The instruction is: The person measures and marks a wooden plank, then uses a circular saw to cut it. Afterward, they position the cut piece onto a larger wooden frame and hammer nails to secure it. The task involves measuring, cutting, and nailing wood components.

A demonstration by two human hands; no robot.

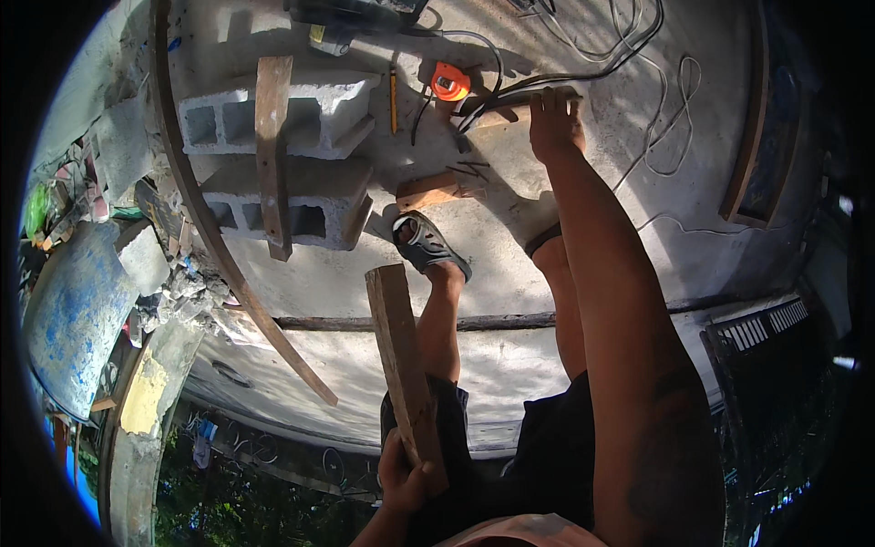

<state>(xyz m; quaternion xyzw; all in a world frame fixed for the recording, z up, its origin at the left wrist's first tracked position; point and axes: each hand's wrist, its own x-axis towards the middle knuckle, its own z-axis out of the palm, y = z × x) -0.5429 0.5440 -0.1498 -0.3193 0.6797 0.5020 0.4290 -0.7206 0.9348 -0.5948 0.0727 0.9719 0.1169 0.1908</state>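
Plank (399,356) in left hand (402,476), fingers wrapped round its lower end. Right hand (554,128) at wood strip (499,117) on floor, fingers extended; can't tell if gripping.

Counted by kind: one left hand (406,476), one right hand (556,132), two hollow concrete blocks (339,137), one orange tape measure (449,82) and one yellow pencil (394,102). Of wooden pieces, at least three: one thick bar (399,360), one flat strip (272,150), one small chunk (427,191). Several nails (471,170) and cables (629,46), too tangled or small for an exact number.
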